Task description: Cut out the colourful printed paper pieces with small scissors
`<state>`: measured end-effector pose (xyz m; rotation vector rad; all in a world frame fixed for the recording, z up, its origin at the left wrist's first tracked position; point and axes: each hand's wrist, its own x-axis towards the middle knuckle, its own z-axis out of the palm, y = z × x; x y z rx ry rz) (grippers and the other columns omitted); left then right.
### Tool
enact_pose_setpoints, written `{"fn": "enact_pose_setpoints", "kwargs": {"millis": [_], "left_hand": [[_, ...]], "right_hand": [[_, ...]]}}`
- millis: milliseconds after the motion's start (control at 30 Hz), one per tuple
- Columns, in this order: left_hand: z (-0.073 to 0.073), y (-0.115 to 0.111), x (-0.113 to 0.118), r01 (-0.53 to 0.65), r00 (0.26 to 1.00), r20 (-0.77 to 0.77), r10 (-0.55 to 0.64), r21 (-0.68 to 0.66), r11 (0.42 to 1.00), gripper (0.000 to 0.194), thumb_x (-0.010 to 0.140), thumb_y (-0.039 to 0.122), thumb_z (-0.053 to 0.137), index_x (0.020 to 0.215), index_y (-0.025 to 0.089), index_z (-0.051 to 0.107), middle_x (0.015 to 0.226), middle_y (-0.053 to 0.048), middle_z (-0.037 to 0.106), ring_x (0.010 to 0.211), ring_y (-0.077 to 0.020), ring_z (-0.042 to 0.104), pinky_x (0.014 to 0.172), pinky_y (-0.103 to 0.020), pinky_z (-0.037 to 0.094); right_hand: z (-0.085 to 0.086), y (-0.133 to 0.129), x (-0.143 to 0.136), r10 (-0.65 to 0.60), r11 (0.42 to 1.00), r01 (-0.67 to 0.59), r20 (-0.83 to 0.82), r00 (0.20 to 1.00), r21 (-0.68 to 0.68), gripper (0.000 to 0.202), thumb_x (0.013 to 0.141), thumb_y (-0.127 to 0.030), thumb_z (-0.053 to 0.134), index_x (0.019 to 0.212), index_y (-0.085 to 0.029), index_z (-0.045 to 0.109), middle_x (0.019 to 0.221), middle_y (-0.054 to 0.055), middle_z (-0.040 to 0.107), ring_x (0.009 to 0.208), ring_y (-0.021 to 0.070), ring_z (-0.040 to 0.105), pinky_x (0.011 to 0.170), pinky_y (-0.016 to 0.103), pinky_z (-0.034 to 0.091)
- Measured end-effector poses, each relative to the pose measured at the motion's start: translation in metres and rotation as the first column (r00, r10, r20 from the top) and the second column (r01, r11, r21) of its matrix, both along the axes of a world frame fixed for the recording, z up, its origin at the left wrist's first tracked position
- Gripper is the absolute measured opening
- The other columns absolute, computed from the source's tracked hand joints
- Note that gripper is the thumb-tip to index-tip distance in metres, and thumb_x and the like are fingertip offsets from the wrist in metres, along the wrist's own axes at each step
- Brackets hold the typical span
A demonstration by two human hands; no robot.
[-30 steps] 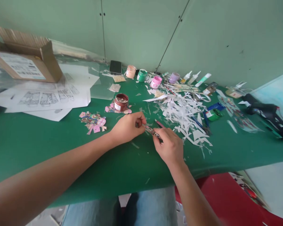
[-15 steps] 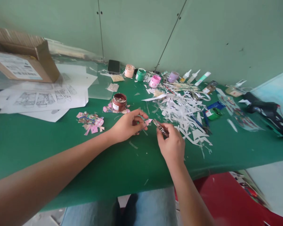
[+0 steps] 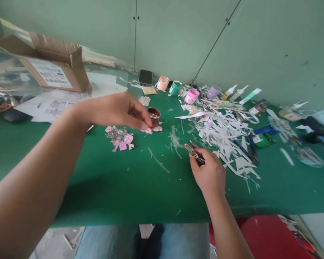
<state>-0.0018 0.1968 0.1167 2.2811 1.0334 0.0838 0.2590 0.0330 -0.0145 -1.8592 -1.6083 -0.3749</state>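
Observation:
My left hand is raised over the green table, its thumb and fingertips pinched on a small pink piece. Just behind those fingertips stands an open brown jar, with pink cutouts at its base. My right hand is closed around a small metal clipper-like tool, whose tip points up and left. A cluster of pink and patterned cutouts lies on the table below my left wrist.
White paper scraps are heaped right of centre. Along the wall stand a phone, peach, green, pink and purple jars, and glue bottles. A cardboard box and printed sheets are at left; a green jar is at right.
My left hand has moved left and up, away from the tool, with the pink piece in its fingertips. My right hand still holds the tool. The camera view has shifted left.

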Motion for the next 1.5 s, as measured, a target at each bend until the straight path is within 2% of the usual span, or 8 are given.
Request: {"fn": "enact_pose_setpoints", "kwargs": {"millis": [167,367,600,767,1000,1200,1367,1500], "left_hand": [[-0.015,0.022,-0.017,-0.076,0.966,-0.24,0.094,0.082,0.994,0.025,0.071,0.033,0.064,0.091,0.028,0.078,0.094,-0.001,0.076,0.087,-0.0204,0.068,0.077,-0.026,0.048],[-0.036,0.019,0.0,-0.152,0.96,-0.174,0.222,0.343,0.927,0.034,0.081,0.029,0.05,0.107,0.025,0.072,0.108,-0.005,0.073,0.094,-0.0229,0.066,0.081,-0.029,0.048],[-0.05,0.0,0.023,-0.136,0.922,-0.28,0.266,0.41,0.902,0.042,0.084,0.047,0.056,0.112,0.018,0.066,0.103,-0.013,0.072,0.096,-0.0305,0.068,0.076,-0.033,0.05],[-0.059,-0.002,0.03,-0.195,0.895,-0.288,0.339,0.431,0.881,0.037,0.089,0.039,0.051,0.116,0.019,0.066,0.101,-0.013,0.073,0.093,-0.0314,0.069,0.072,-0.035,0.051],[-0.06,0.003,0.027,-0.237,0.959,-0.046,0.28,0.412,0.88,0.055,0.079,0.026,0.056,0.134,0.023,0.057,0.101,-0.01,0.073,0.09,-0.0299,0.068,0.07,-0.037,0.05],[-0.066,0.006,0.031,-0.268,0.961,0.144,0.236,0.283,0.921,0.1,0.068,0.052,0.074,0.152,0.018,0.032,0.139,-0.017,0.055,0.113,-0.0349,0.06,0.084,-0.041,0.05],[-0.077,0.01,0.04,-0.376,0.917,0.231,0.326,0.222,0.9,0.071,0.064,0.043,0.079,0.129,0.019,0.061,0.105,-0.014,0.072,0.089,-0.0324,0.067,0.067,-0.037,0.05],[-0.08,0.016,0.04,-0.441,0.824,0.482,0.297,0.218,0.87,0.061,0.065,0.033,0.079,0.122,0.021,0.061,0.111,-0.009,0.071,0.073,-0.0204,0.066,0.063,-0.032,0.049]], "right_hand": [[0.0,-0.001,-0.001,0.024,1.0,-0.024,0.022,0.999,0.003,0.015,0.086,-0.03,0.053,0.087,-0.021,0.066,0.081,0.008,0.071,0.072,0.0216,0.064,0.06,0.03,0.045],[0.0,0.0,-0.001,0.031,0.999,-0.032,0.018,0.999,0.014,0.016,0.087,-0.032,0.054,0.088,-0.021,0.065,0.081,0.008,0.071,0.072,0.0218,0.063,0.062,0.03,0.045],[-0.002,-0.001,0.0,0.066,0.998,-0.066,0.055,0.996,-0.002,0.016,0.088,-0.03,0.053,0.088,-0.021,0.066,0.08,0.007,0.069,0.073,0.0215,0.063,0.061,0.029,0.045],[-0.005,0.0,0.001,0.054,0.998,-0.052,0.059,0.997,-0.028,0.017,0.087,-0.031,0.052,0.089,-0.021,0.066,0.079,0.007,0.068,0.074,0.0214,0.062,0.061,0.029,0.044],[-0.003,0.0,0.0,0.085,0.996,-0.083,0.105,0.991,-0.018,0.014,0.089,-0.027,0.051,0.088,-0.021,0.064,0.077,0.006,0.068,0.073,0.0213,0.062,0.061,0.029,0.045],[-0.003,0.002,0.0,0.111,0.994,-0.109,0.115,0.987,-0.029,0.013,0.09,-0.025,0.051,0.092,-0.022,0.063,0.082,0.006,0.069,0.077,0.0223,0.062,0.066,0.031,0.047],[-0.004,0.003,-0.001,0.218,0.974,-0.211,0.09,0.972,-0.082,0.018,0.092,-0.035,0.056,0.1,-0.021,0.06,0.089,0.007,0.068,0.085,0.0249,0.061,0.076,0.037,0.05],[0.007,0.004,-0.007,0.344,0.933,-0.332,0.08,0.935,-0.137,0.028,0.091,-0.031,0.053,0.116,-0.02,0.058,0.106,0.012,0.064,0.107,0.0308,0.058,0.088,0.046,0.049]]}}
